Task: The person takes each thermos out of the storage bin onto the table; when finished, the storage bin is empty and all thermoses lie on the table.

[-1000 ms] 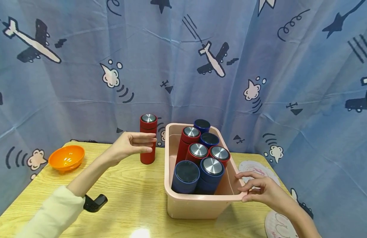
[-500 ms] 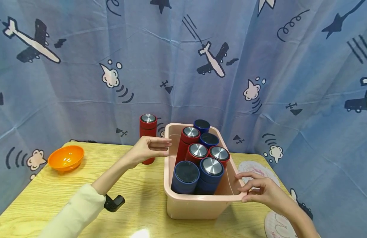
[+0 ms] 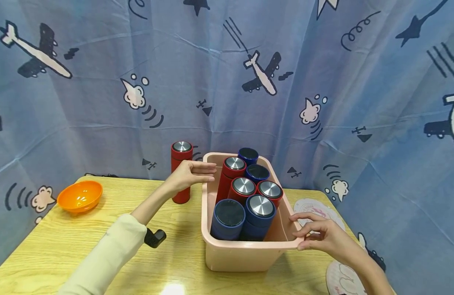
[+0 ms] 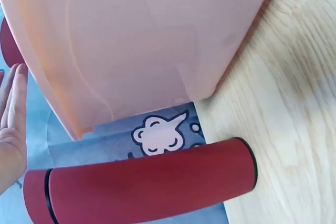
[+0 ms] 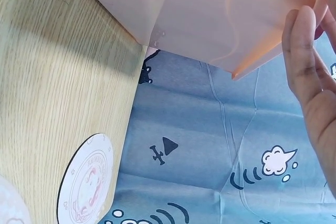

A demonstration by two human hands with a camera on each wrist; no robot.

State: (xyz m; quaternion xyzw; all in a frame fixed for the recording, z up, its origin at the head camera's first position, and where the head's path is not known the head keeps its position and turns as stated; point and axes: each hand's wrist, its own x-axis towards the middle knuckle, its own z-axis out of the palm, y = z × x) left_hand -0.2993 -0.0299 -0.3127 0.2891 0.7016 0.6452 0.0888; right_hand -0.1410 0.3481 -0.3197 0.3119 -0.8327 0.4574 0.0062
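Bottles (image 3: 244,186) crowd the tub (image 3: 236,258); the straight-fingered left hand (image 3: 190,174) has shifted toward it, leaving one red bottle (image 3: 181,154) ungripped on the table (image 3: 186,254); the right hand (image 3: 319,235) pinches the tub's rim (image 3: 249,244).

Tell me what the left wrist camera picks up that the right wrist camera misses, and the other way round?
Only the left wrist view shows the left hand, with its fingers straight, and the red bottle standing outside the tub.

Only the right wrist view shows the right hand, at the tub's rim, and a round white mat with pink print, plus part of another pale mat at the picture's edge.

Both share the pink tub, the wooden table and the patterned blue curtain.
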